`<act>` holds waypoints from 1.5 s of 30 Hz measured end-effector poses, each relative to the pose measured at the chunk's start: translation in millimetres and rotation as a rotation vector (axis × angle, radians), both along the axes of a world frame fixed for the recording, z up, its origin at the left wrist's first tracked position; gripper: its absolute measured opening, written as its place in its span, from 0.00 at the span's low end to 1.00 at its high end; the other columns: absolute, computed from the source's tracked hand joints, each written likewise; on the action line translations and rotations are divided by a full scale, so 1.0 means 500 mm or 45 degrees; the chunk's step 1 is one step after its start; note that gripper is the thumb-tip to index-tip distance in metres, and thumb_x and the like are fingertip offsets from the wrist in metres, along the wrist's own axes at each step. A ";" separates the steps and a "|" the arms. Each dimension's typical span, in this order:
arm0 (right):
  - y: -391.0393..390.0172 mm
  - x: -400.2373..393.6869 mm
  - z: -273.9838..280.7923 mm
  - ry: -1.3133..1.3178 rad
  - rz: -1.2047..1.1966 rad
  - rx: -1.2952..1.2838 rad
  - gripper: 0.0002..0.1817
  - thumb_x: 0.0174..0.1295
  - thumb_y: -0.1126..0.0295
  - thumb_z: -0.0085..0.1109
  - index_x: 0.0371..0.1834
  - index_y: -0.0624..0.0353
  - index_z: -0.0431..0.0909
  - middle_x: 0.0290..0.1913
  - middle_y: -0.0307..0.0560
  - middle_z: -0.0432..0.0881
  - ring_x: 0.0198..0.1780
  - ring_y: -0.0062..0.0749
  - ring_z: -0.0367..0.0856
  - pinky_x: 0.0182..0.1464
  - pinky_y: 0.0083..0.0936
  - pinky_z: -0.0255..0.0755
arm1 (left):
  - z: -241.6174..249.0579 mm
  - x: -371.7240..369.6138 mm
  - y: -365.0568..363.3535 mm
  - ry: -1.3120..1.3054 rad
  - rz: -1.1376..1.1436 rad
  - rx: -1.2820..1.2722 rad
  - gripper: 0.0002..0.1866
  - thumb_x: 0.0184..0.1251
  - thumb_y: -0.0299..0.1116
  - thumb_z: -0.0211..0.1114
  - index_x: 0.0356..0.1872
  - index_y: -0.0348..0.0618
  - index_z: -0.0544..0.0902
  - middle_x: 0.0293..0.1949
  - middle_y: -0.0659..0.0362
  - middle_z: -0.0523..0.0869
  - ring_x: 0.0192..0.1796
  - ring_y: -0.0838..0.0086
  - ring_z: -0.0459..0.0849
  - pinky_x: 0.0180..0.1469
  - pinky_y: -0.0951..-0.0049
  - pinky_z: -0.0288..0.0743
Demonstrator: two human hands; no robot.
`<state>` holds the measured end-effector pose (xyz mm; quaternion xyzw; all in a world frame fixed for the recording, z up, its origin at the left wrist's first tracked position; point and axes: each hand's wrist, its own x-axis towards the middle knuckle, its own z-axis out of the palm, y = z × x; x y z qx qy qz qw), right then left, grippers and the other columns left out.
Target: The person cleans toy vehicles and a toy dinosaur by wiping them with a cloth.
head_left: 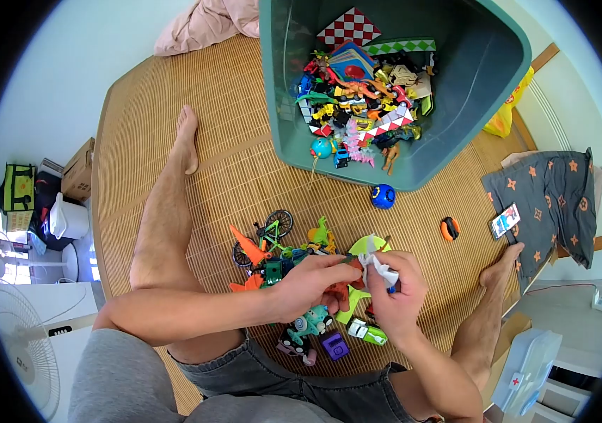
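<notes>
Head view: the person sits on a bamboo mat [209,141], legs spread. The right hand [394,292] has its fingers pinched on a white wipe [380,268], pressed to a small red toy [347,287] gripped by the curled fingers of the left hand [311,282]. Loose toys ring the hands: a toy bicycle [267,236] at ten o'clock, a green car [366,331] at six. A green bin [400,84] of toys stands at twelve o'clock.

A home bedroom: bamboo mat [195,92], toy bin [484,77], electric fan [15,338]
</notes>
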<state>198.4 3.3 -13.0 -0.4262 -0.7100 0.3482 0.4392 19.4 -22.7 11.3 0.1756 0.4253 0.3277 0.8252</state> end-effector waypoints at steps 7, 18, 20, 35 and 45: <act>0.007 0.005 -0.012 0.085 -0.101 -0.211 0.10 0.54 0.81 0.62 0.41 0.65 0.79 0.37 0.48 0.80 0.37 0.29 0.80 0.40 0.22 0.73 | 0.003 0.001 0.000 0.083 -0.014 0.036 0.15 0.69 0.38 0.57 0.45 0.36 0.76 0.30 0.58 0.81 0.28 0.77 0.81 0.25 0.80 0.70; 0.011 0.008 -0.016 0.202 -0.132 -0.229 0.08 0.60 0.78 0.60 0.42 0.66 0.78 0.38 0.45 0.78 0.37 0.22 0.76 0.40 0.19 0.71 | 0.004 0.008 0.001 0.147 -0.073 0.057 0.16 0.68 0.39 0.60 0.47 0.36 0.76 0.28 0.60 0.80 0.28 0.79 0.81 0.27 0.82 0.73; 0.006 0.004 -0.011 0.203 -0.108 -0.243 0.08 0.60 0.79 0.60 0.42 0.66 0.78 0.38 0.44 0.78 0.38 0.23 0.76 0.40 0.18 0.70 | 0.002 0.009 0.000 0.151 -0.091 0.068 0.16 0.68 0.39 0.61 0.48 0.37 0.76 0.28 0.60 0.80 0.28 0.80 0.81 0.27 0.82 0.74; 0.003 0.001 -0.008 0.183 -0.073 -0.475 0.07 0.62 0.77 0.59 0.42 0.68 0.77 0.38 0.41 0.76 0.39 0.20 0.75 0.41 0.17 0.70 | 0.007 0.009 -0.002 0.277 -0.092 0.159 0.18 0.68 0.44 0.60 0.47 0.39 0.76 0.28 0.62 0.78 0.26 0.81 0.77 0.28 0.80 0.73; 0.015 0.004 -0.014 0.226 -0.140 -0.500 0.08 0.64 0.73 0.59 0.42 0.67 0.78 0.35 0.37 0.77 0.36 0.16 0.74 0.39 0.16 0.70 | -0.008 0.007 0.000 0.140 -0.072 0.071 0.15 0.68 0.43 0.59 0.44 0.41 0.77 0.30 0.64 0.78 0.32 0.82 0.79 0.32 0.79 0.74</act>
